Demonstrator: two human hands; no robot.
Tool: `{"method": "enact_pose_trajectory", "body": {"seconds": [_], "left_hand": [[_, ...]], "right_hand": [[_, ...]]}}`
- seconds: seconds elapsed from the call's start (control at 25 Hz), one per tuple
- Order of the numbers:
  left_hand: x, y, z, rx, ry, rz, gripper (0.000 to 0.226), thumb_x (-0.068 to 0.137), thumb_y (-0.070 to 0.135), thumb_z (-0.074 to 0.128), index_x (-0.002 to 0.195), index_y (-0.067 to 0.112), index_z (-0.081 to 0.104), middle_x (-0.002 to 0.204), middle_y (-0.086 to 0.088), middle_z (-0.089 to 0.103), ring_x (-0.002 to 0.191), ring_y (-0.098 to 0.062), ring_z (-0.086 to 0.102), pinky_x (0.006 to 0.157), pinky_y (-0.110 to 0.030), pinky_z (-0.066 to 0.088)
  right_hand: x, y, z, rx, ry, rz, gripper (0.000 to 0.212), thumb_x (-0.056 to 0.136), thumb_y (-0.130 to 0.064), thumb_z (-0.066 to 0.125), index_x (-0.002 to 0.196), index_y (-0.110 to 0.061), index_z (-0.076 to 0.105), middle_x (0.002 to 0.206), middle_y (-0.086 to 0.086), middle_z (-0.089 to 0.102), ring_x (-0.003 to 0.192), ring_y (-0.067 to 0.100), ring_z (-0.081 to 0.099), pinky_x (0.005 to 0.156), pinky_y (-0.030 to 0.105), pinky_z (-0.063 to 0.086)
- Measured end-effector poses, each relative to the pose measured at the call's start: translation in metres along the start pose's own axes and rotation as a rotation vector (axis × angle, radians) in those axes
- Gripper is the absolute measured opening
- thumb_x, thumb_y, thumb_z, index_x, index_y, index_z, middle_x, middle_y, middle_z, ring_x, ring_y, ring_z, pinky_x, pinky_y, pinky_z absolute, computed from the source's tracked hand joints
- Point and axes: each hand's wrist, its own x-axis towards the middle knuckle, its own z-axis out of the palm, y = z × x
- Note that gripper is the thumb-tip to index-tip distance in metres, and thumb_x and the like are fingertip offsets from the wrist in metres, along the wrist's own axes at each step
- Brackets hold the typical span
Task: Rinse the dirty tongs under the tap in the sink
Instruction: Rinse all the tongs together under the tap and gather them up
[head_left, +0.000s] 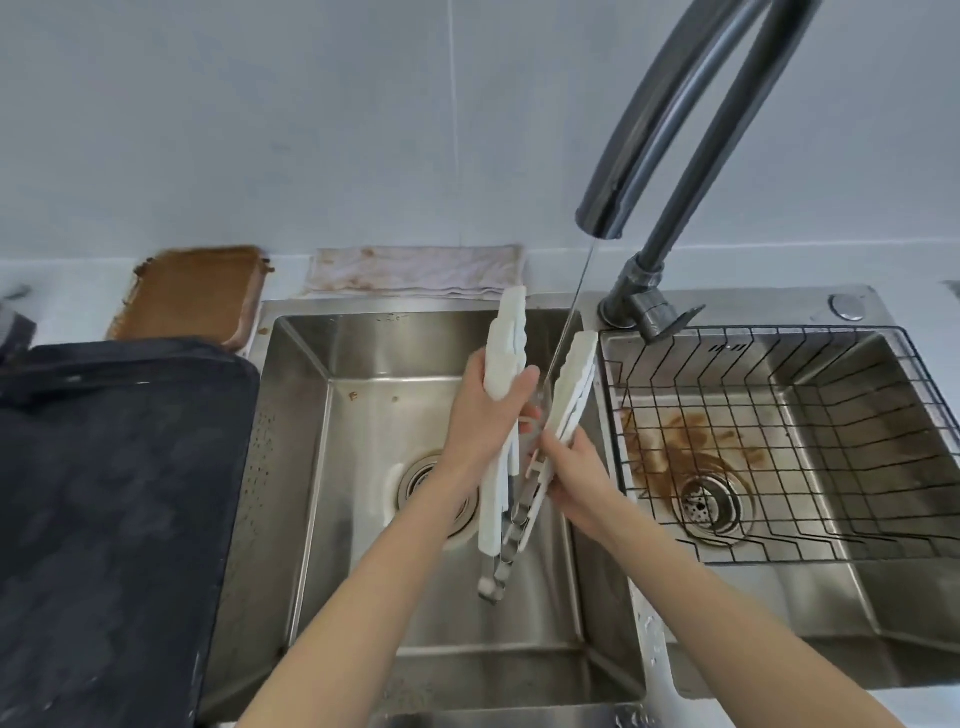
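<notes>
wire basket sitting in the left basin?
No, the wire basket sits in the right basin; both hands hold the tongs over the left basin.

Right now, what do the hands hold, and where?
Both hold the tongs: left hand grips one white arm, right hand the other, mid-length.

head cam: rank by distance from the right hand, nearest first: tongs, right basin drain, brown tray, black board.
1. tongs, gripped by the right hand
2. right basin drain, just right of it, under the wire basket
3. black board, far left on the counter
4. brown tray, back left; close call with the board
</notes>
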Motion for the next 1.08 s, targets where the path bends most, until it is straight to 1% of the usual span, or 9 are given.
{"method": "enact_pose_trajectory", "body": {"seconds": [0.2,0.32,0.44,0.52,0.64,0.72,0.84,0.92,1.08], "left_hand": [[-0.004,0.028,0.017,0.059,-0.052,0.071,0.021,0.086,0.027,0.06,0.098,0.032,0.044,0.091,-0.004,0.065,0.06,-0.009,0.066,0.061,-0.025,0.058],[-0.004,0.033,0.031,0.028,0.007,0.09,0.018,0.086,0.022,0.061,0.101,0.016,0.054,0.086,-0.003,0.064,0.073,-0.013,0.069,0.066,-0.033,0.06],[-0.006,0.037,0.041,-0.113,0.004,0.083,0.019,0.088,0.021,0.059,0.099,0.006,0.055,0.07,-0.001,0.06,0.048,-0.006,0.06,0.053,-0.024,0.054],[-0.006,0.04,0.043,-0.128,-0.007,0.07,0.021,0.089,0.029,0.057,0.085,0.008,0.054,0.06,0.001,0.055,0.041,-0.009,0.05,0.048,-0.023,0.047],[-0.004,0.049,0.045,-0.134,-0.019,-0.054,0.043,0.088,0.051,0.048,0.071,0.012,0.049,0.048,0.003,0.051,0.034,-0.009,0.043,0.04,-0.02,0.041],[-0.002,0.055,0.047,-0.122,-0.003,-0.126,0.056,0.089,0.06,0.033,0.067,0.011,0.049,0.045,0.0,0.048,0.03,-0.01,0.041,0.037,-0.018,0.037],[0.004,0.061,0.043,-0.188,-0.012,-0.233,0.063,0.092,0.06,0.018,0.072,0.01,0.052,0.042,-0.004,0.049,0.029,-0.012,0.04,0.038,-0.017,0.037],[0.007,0.06,0.036,-0.283,-0.044,-0.279,0.058,0.095,0.053,0.018,0.074,0.01,0.051,0.039,-0.004,0.051,0.029,-0.013,0.041,0.039,-0.017,0.039],[0.013,0.047,0.024,-0.525,0.004,-0.317,0.041,0.098,0.033,0.029,0.071,0.012,0.05,0.041,0.001,0.057,0.035,-0.009,0.049,0.041,-0.016,0.043]], "right_hand": [[-0.002,-0.018,-0.013,0.131,-0.109,-0.075,0.028,0.092,-0.016,0.052,0.113,0.002,0.056,0.081,0.015,0.06,0.072,0.027,0.057,0.072,0.038,0.05],[-0.006,-0.022,-0.023,0.084,-0.154,-0.064,0.011,0.093,-0.018,0.052,0.091,-0.016,0.063,0.069,-0.002,0.073,0.065,0.013,0.07,0.064,0.031,0.059],[-0.01,-0.025,-0.027,0.057,-0.193,-0.024,0.01,0.092,-0.017,0.053,0.092,-0.016,0.063,0.065,-0.005,0.074,0.06,0.008,0.071,0.053,0.022,0.055],[-0.012,-0.026,-0.028,0.068,-0.169,0.001,0.013,0.091,-0.017,0.056,0.101,-0.014,0.064,0.072,0.0,0.074,0.064,0.013,0.071,0.057,0.026,0.056],[-0.014,-0.029,-0.025,0.064,-0.091,0.013,0.035,0.082,-0.011,0.062,0.115,-0.001,0.057,0.09,0.018,0.06,0.078,0.03,0.056,0.074,0.044,0.05],[-0.013,-0.03,-0.021,0.058,-0.029,0.004,0.045,0.076,-0.005,0.059,0.117,0.012,0.048,0.084,0.016,0.051,0.075,0.028,0.047,0.072,0.049,0.048],[-0.012,-0.031,-0.019,0.028,0.047,-0.033,0.029,0.081,0.002,0.049,0.107,0.015,0.043,0.072,0.011,0.043,0.056,0.021,0.043,0.054,0.036,0.048],[-0.014,-0.034,-0.019,-0.012,0.062,-0.075,0.015,0.083,0.005,0.045,0.096,-0.001,0.05,0.066,0.008,0.039,0.04,0.011,0.04,0.04,0.022,0.036],[-0.014,-0.038,-0.021,-0.142,0.13,-0.163,0.014,0.087,-0.002,0.046,0.095,-0.012,0.041,0.064,0.004,0.04,0.036,0.006,0.04,0.036,0.019,0.036]]}}
